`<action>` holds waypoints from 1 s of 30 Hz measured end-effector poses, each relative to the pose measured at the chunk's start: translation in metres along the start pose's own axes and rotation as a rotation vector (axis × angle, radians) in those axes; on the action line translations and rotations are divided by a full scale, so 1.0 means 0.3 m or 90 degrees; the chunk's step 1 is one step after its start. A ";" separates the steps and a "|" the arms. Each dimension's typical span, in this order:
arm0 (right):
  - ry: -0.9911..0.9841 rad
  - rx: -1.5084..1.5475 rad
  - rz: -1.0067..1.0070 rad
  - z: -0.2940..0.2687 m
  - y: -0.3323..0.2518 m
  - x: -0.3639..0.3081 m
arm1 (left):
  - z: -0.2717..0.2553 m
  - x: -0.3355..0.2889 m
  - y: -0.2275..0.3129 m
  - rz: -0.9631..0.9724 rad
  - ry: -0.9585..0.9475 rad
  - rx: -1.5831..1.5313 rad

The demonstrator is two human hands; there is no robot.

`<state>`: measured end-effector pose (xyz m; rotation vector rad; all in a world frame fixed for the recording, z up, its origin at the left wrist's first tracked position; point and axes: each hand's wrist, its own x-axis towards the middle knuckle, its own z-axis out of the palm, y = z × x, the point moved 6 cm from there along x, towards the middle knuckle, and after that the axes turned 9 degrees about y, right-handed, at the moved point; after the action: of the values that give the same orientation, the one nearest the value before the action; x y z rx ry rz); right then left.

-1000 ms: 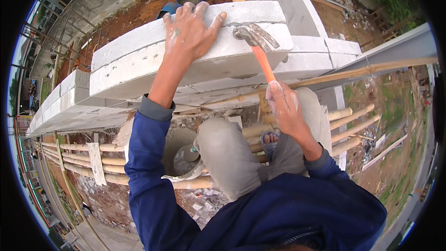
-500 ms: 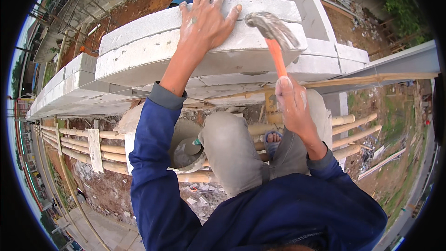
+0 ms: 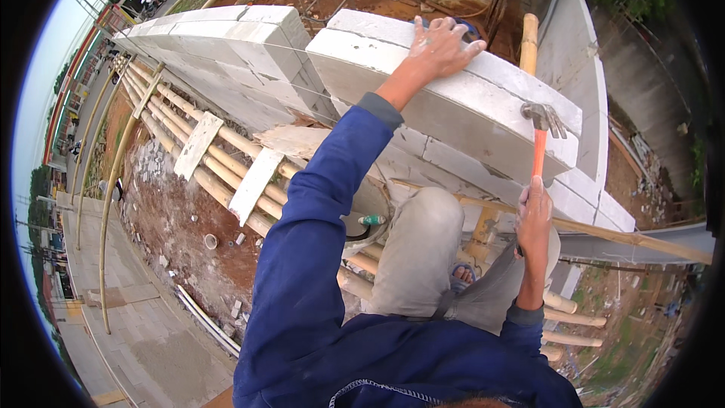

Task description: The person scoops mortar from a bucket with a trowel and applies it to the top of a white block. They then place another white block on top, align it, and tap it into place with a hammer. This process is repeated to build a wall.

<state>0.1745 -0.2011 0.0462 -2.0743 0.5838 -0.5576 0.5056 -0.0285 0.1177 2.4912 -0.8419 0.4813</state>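
Observation:
Across the top of the wall lies a large pale block [image 3: 445, 109], with a dark seam running along its upper side. My left hand [image 3: 440, 48] rests on its top, fingers spread toward the far edge. In my right hand [image 3: 535, 215] is a claw hammer, its orange handle [image 3: 539, 153] gripped with the fingers wrapped round it. The metal hammer head [image 3: 542, 118] is at the right end of the block's upper face; whether it touches cannot be told. Below my left arm, a bucket [image 3: 370, 198] is partly hidden by my knee, with a green handle [image 3: 371, 220] at it.
Further left, another stretch of block wall [image 3: 226, 45] stands beyond a gap. A thin line crosses before it. Bamboo poles [image 3: 215, 155] with pale boards [image 3: 255, 185] run below the wall. A bamboo pole [image 3: 604, 230] slants at right; an upright one [image 3: 529, 45] stands behind the block.
The view has swung left, so the block and both hands appear further right. The hammer head, blurred before, now shows sharply near the block's right end. My left hand still rests on top.

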 end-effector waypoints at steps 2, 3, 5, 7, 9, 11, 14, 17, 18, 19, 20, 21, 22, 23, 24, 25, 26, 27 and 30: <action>-0.035 0.100 0.167 0.013 -0.009 -0.008 | -0.012 0.006 -0.143 -0.027 0.019 0.046; -0.030 0.115 0.177 0.023 -0.029 -0.004 | -0.008 0.016 -0.197 -0.048 -0.003 0.073; 0.000 0.126 0.213 0.009 -0.042 -0.020 | -0.013 0.015 -0.126 -0.031 -0.021 0.059; -0.003 0.211 0.166 0.018 -0.130 -0.020 | -0.039 0.006 -0.090 -0.029 -0.017 0.051; -0.012 0.287 0.088 0.052 -0.244 -0.007 | -0.047 0.000 -0.113 -0.035 0.004 0.055; -0.009 0.329 -0.028 0.073 -0.356 0.010 | -0.044 -0.010 -0.115 -0.029 0.034 0.054; -0.078 0.166 -0.181 0.226 -0.323 0.069 | -0.037 0.008 -0.107 -0.021 0.046 0.057; -0.205 0.100 -0.041 0.308 -0.266 0.106 | -0.036 0.017 -0.118 -0.023 0.037 0.066; -0.190 0.082 -0.053 0.286 -0.279 0.100 | -0.040 0.020 -0.123 -0.025 0.043 0.069; -0.172 0.086 -0.049 0.271 -0.306 0.085 | -0.041 0.018 -0.131 -0.028 0.046 0.074; -0.152 0.088 -0.053 0.257 -0.345 0.080 | -0.036 0.008 -0.131 -0.030 0.046 0.074; -0.126 0.110 -0.044 0.245 -0.387 0.066 | -0.033 0.000 -0.130 -0.028 0.045 0.075; -0.099 0.133 -0.038 0.238 -0.408 0.065 | -0.035 0.005 -0.130 -0.025 0.048 0.077; -0.127 0.114 -0.040 0.258 -0.394 0.071 | -0.037 0.007 -0.127 -0.022 0.051 0.079; -0.154 0.096 -0.042 0.284 -0.365 0.082 | -0.037 0.006 -0.124 -0.031 0.052 0.078; -0.180 0.079 -0.047 0.307 -0.344 0.093 | -0.037 0.008 -0.128 -0.041 0.038 0.084; -0.186 0.064 -0.029 0.318 -0.323 0.098 | -0.033 0.013 -0.126 -0.046 0.025 0.080; -0.191 0.050 -0.010 0.329 -0.302 0.098 | -0.028 0.014 -0.123 -0.050 0.011 0.076; -0.144 0.050 -0.154 0.300 -0.337 0.098 | -0.020 0.028 -0.121 -0.042 0.019 0.081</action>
<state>0.2699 -0.1111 0.0908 -2.1107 0.1786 -0.4644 0.5338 -0.0037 0.1152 2.6122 -0.7359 0.5630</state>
